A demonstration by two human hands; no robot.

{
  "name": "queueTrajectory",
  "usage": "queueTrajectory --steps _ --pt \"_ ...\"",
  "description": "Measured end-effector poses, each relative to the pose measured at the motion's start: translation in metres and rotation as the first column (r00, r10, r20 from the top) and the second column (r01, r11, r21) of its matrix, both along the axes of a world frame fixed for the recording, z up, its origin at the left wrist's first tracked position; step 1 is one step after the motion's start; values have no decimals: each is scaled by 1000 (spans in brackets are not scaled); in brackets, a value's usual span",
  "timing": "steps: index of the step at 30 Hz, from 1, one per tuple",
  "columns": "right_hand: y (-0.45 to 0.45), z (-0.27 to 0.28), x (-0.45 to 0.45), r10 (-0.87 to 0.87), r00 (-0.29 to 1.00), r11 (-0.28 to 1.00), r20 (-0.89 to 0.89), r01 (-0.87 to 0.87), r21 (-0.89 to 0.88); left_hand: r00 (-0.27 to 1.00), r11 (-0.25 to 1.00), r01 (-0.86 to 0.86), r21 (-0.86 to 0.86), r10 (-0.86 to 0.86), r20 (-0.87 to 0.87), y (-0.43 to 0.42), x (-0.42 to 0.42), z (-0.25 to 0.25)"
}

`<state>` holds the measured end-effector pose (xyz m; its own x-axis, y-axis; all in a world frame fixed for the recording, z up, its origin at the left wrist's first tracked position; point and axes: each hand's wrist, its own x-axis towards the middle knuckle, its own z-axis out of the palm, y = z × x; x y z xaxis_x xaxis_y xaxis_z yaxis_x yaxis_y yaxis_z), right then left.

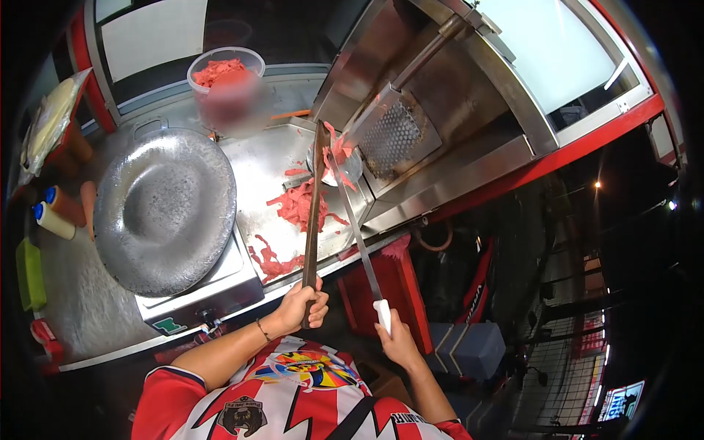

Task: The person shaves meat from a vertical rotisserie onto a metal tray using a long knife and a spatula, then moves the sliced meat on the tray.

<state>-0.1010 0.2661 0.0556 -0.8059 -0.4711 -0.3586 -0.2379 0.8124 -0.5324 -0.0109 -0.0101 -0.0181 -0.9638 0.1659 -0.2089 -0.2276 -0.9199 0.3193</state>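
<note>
My left hand (299, 306) is closed round the lower end of a long, dark brown, flat bar (316, 213); its exact kind is unclear. My right hand (396, 339) grips the white handle of a long-bladed knife (362, 249). Both tools point away from me, their far ends close together by strips of red raw meat (334, 147) over a small round metal plate (352, 169). A heap of red meat slices (295, 207) lies on the steel counter (253, 172), partly behind the bar. More meat scraps (273, 262) lie nearer to me.
At left, a large domed metal pan (165, 213) sits on a steel burner (213, 293). A clear bucket of red meat (227, 84) stands behind. A metal rod (425, 55) slants before the steel grill housing (458, 95) at right. Squeeze bottles (55, 220) stand far left.
</note>
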Motion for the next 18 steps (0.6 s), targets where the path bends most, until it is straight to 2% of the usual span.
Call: queueTrajectory --steps 2,4,7,8,10,13,16,18 --pt "17 2 -1 -2 998 1000 58 2 -17 1000 1000 10 -22 -10 8 -7 5 4" --pt "33 16 -3 8 1000 1000 18 -8 12 999 999 24 -44 -22 41 -5 11 3" --pt "39 39 -5 -14 1000 1000 -13 14 23 998 983 32 -180 -20 66 0 20 -5" --pt "33 37 -7 -8 999 1000 -34 8 -23 998 972 29 -234 -14 64 3 22 -9" --pt "6 27 -12 -5 997 994 -73 -3 -112 998 929 27 -368 -3 68 10 24 -13" --pt "-70 1 -20 -46 976 976 -215 -2 -219 998 793 14 -609 27 59 24 15 -21" --pt "-136 -47 -58 -55 901 908 -430 -134 -396 998 705 -11 -709 55 40 32 8 -16" --pt "-153 -69 -79 -53 921 911 -386 -114 -396 998 683 -9 -730 56 40 34 5 -16"
